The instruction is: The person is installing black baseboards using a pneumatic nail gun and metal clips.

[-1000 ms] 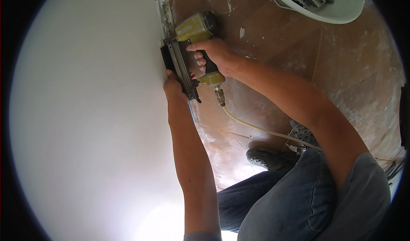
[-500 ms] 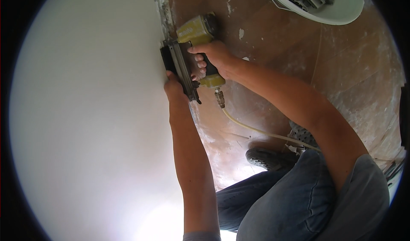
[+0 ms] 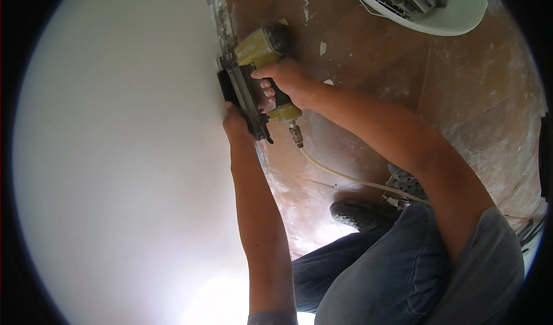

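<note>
An olive-yellow and black air nailer (image 3: 256, 48) is held along the foot of the white wall (image 3: 115, 123), its long dark magazine (image 3: 245, 100) angled beside the wall's base. My right hand (image 3: 285, 83) is closed round the black handle, thumb near the front of the grip. My left hand (image 3: 236, 120) grips the lower part of the magazine on the wall side, its fingers partly hidden. A pale hose (image 3: 340, 173) runs from a metal coupler (image 3: 296, 136) at the handle's end toward my right leg.
A white bucket (image 3: 461, 22) holding grey metal pieces stands at the upper right on the dusty brown tiled floor (image 3: 461, 83). My shoe (image 3: 351, 211) and jeans-clad legs (image 3: 380, 267) are at the lower right. Dark rod-like items (image 3: 530, 233) lie at the right edge.
The nailer and both hands have shifted slightly toward me along the wall's base, down in the picture. Both grips look the same.
</note>
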A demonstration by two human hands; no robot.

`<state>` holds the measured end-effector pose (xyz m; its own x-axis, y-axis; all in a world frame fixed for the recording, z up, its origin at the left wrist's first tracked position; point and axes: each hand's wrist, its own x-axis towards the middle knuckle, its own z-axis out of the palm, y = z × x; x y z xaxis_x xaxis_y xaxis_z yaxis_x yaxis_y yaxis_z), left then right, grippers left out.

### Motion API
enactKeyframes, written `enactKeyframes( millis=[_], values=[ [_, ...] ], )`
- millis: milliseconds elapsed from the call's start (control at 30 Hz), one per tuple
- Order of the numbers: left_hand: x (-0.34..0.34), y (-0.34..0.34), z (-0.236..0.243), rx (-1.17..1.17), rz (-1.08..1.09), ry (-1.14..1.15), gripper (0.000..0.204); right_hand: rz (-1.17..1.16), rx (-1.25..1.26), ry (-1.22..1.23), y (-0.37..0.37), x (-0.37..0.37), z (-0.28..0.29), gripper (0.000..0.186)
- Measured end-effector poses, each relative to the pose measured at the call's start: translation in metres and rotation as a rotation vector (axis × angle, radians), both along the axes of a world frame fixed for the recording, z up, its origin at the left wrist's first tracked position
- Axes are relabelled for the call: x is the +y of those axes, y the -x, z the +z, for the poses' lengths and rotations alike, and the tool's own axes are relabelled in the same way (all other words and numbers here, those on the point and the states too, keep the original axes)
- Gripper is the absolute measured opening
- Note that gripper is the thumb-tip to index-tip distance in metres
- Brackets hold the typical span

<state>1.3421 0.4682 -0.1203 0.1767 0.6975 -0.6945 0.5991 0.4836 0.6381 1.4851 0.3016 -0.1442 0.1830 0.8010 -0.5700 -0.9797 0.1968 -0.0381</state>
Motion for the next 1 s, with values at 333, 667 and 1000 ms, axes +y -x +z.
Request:
enactKeyframes(
  millis=[333, 667, 1000],
  values=[
    [-0.025, -0.019, 0.019, 0.163, -0.011, -0.193, 0.055, -0.052, 0.013, 0.002, 0.004, 0.000, -0.004, 0.012],
    [-0.020, -0.011, 0.009, 0.145, -0.064, -0.179, 0.054, -0.074, 0.044, 0.020, 0.006, -0.002, -0.006, 0.014],
    [-0.024, -0.019, 0.012, 0.102, -0.013, -0.118, 0.054, -0.073, 0.021, 0.039, 0.006, -0.001, -0.005, 0.015]
  ],
)
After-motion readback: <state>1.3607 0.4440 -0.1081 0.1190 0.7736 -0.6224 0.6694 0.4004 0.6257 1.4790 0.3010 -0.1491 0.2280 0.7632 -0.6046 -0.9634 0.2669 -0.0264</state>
